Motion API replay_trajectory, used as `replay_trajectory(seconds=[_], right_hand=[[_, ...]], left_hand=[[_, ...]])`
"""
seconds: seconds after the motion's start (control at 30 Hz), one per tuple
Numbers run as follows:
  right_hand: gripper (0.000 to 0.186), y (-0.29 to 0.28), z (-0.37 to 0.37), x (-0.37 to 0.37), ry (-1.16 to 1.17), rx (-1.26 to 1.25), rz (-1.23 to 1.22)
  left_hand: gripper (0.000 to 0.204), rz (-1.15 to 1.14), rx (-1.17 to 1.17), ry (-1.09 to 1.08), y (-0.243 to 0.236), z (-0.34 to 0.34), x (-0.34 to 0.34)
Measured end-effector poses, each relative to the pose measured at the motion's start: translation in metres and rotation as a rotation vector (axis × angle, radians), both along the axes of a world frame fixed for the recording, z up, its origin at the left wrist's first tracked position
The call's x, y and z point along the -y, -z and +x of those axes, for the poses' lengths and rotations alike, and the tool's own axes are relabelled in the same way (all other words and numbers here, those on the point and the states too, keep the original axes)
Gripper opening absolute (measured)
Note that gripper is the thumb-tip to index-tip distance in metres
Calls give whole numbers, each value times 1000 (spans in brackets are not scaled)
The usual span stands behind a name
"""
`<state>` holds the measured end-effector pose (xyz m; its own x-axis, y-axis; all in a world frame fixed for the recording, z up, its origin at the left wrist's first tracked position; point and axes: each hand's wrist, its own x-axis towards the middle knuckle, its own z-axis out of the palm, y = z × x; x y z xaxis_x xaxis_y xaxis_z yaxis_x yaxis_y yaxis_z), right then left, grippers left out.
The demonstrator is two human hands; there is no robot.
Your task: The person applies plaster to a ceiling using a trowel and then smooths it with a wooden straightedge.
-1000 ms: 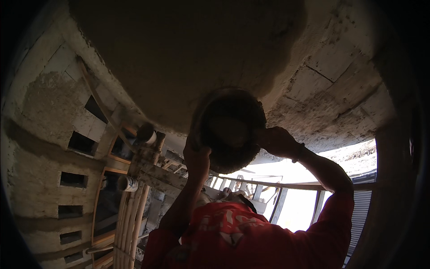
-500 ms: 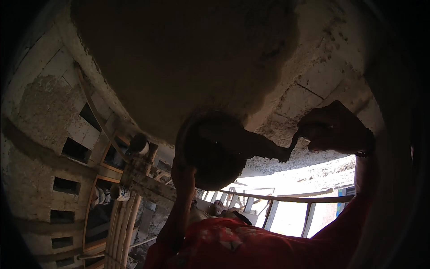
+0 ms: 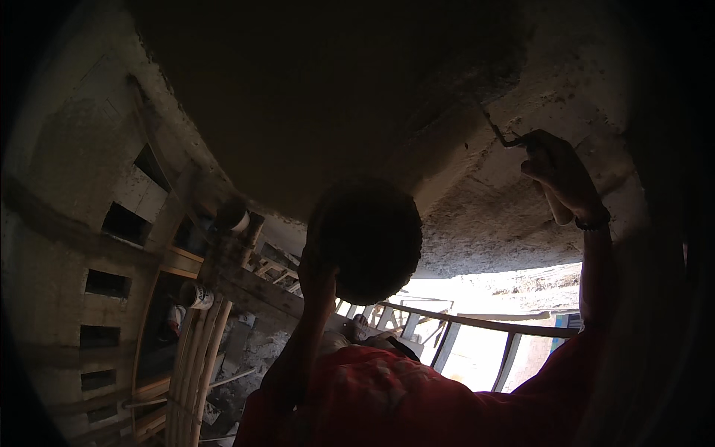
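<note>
My left hand [image 3: 320,287] grips the side of a round, dark bowl [image 3: 365,242] and holds it up in front of my chest. The bowl's contents are too dark to make out. Out to the right, my raised right hand [image 3: 562,171] is closed round the handle of a trowel [image 3: 500,134]. The trowel's bent neck points up and left to the edge of a dark patch of wet plaster [image 3: 313,104] on the surface ahead. Its blade hardly shows against the patch. Between the patch and my right forearm lies rough, paler unplastered wall [image 3: 491,201].
At lower left, bundled wooden poles [image 3: 197,372] stand beside a white bucket [image 3: 197,296]. A block wall [image 3: 52,298] with square openings runs along the left. A railing [image 3: 477,324] crosses behind, in front of bright daylight.
My right hand has moved up with the trowel, from beside the bowl to the plaster's right edge. The bowl stays in my left hand, shifted slightly right.
</note>
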<state>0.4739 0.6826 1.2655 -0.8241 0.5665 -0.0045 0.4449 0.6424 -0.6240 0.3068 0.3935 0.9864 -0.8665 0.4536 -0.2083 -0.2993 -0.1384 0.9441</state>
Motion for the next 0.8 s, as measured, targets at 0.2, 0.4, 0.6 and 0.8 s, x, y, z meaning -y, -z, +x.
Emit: replay_trajectory(seconds=[0.2,0.4,0.6,0.8], right_hand=[[33,140,7,50,-102,480,-771],[27,174,-42,80,-233,526,-474],[20,270,-51,82,-539,340,491],[21,215,-50,102,-651,262,341]], left_hand=[[67,-34,-156,20,11,3,-15],[73,-223,-284,-16,-9,9,-5],[64,-261,-440,-28,-26,4,0],[66,-147,-339,63,-21,-9,21]])
